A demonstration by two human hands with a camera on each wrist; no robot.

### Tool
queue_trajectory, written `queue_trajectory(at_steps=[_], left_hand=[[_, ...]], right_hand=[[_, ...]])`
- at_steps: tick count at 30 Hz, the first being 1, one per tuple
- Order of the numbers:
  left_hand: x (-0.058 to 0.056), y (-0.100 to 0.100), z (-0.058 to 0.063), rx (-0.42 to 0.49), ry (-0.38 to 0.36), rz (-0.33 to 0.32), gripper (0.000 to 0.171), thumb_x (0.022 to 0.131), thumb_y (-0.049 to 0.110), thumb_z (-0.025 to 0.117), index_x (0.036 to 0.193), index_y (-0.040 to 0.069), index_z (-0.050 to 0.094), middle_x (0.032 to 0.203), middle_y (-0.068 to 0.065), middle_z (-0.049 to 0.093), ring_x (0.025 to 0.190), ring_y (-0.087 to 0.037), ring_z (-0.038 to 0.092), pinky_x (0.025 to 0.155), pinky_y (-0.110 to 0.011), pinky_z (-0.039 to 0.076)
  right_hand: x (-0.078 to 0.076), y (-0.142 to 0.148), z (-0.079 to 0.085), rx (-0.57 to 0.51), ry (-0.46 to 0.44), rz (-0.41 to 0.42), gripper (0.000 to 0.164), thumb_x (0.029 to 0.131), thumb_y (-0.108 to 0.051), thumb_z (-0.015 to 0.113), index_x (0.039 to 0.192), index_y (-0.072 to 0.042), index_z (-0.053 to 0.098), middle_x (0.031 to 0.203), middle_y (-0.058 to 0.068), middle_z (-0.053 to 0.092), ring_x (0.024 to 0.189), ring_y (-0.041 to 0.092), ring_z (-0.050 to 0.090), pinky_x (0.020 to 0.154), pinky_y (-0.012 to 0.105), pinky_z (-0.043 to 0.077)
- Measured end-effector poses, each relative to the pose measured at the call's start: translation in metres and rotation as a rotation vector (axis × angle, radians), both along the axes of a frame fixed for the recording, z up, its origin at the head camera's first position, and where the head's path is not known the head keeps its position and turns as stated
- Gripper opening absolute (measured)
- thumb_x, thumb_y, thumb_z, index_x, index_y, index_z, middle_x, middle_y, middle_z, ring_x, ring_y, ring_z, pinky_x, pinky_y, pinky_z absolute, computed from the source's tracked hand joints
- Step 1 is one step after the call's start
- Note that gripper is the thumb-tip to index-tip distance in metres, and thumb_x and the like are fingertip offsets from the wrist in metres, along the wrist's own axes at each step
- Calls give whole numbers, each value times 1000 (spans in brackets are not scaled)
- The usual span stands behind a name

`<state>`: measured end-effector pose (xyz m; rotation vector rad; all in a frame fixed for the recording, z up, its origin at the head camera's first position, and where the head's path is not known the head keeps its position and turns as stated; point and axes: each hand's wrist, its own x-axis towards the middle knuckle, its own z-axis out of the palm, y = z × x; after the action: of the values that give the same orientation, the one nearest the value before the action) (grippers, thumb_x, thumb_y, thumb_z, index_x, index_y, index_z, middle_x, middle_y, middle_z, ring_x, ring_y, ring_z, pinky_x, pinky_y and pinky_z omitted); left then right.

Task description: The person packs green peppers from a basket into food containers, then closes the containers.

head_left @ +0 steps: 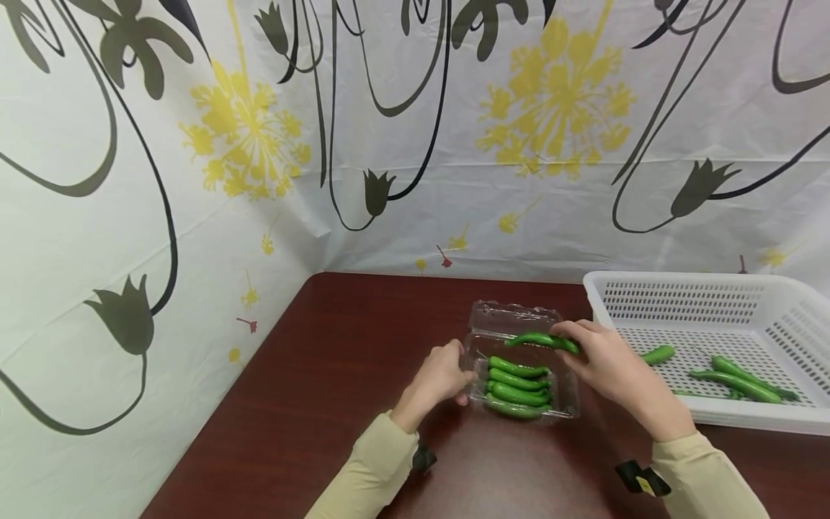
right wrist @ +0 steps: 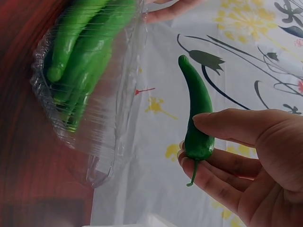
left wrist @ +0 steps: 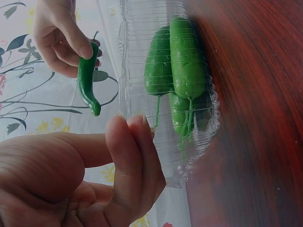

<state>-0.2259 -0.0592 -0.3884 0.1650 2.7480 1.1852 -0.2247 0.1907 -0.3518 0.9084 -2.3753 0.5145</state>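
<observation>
A clear plastic clamshell box lies with its lid up on the dark red table, holding a row of several green chili peppers. My left hand pinches the box's left edge; in the left wrist view, its bent fingers meet the plastic rim. Above the box's far right part, my right hand holds one curved green chili pepper between thumb and fingers. In the right wrist view that pepper stands apart from the box, its thin stem pointing down.
To the right stands a white perforated plastic basket with several loose green peppers in it. The table reaches back to a white sheet printed with flowers, which also hangs along the left side.
</observation>
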Motion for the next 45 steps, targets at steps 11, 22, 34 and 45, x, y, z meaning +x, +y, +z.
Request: queue_trajectory(at_steps=[11,22,34,45], left_hand=[[0,0,0,13,3,0,39,81,11,69,112,-2,50,68,-8,57,36,-11,55,46,-21,47],[0,-1,-1,27,6,0,36,80,10,70,109,-3,50,69,-9,57,36,-11,55,43,-22,47],[1,-2,0,17,12,-7,40,81,10,69,113,-4,50,70,-10,57,35,-11,55,48,-20,47],[1,-1,0,41,20,-6,31,79,9,70,101,-2,52,67,-8,56,35,-10,55,42,-23,47]], right_hand=[[0,-7,-6,13,-44,-5,30,71,0,73,97,-8,63,86,6,61,69,14,58,56,34,48],[1,-14,-13,14,-52,24,30,70,1,75,96,-7,64,86,5,62,72,16,61,60,35,50],[0,-20,-21,41,-106,19,29,71,-1,74,97,-8,64,88,5,63,77,20,63,63,38,50],[0,-22,-27,70,-169,12,27,74,-4,73,98,-11,64,93,4,64,85,21,63,68,39,50]])
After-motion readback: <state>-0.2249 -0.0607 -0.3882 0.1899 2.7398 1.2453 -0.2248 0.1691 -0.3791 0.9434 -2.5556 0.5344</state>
